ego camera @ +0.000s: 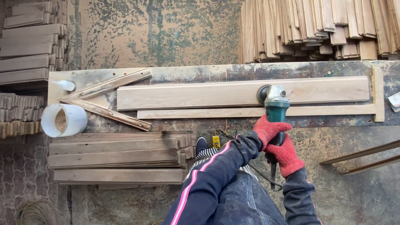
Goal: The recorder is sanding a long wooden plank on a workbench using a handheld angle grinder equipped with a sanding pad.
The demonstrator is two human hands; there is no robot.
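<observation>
A green and grey angle grinder (274, 103) rests its disc on a long pale wooden plank (187, 95) lying on a worn workbench (200, 74). My left hand (270, 130), in a red glove, grips the grinder's body just behind the head. My right hand (287, 156), also in a red glove, holds the rear of the handle, below the left hand. The grinder's cable hangs down past my right wrist. A thin wooden strip (333, 111) lies along the plank's near edge.
A white plastic tub of sawdust (63, 120) stands at the bench's left end beside two slats set in a V (109, 100). Stacked planks (118, 158) lie below the bench, more boards (29, 46) at left and many slats (316, 27) at top right.
</observation>
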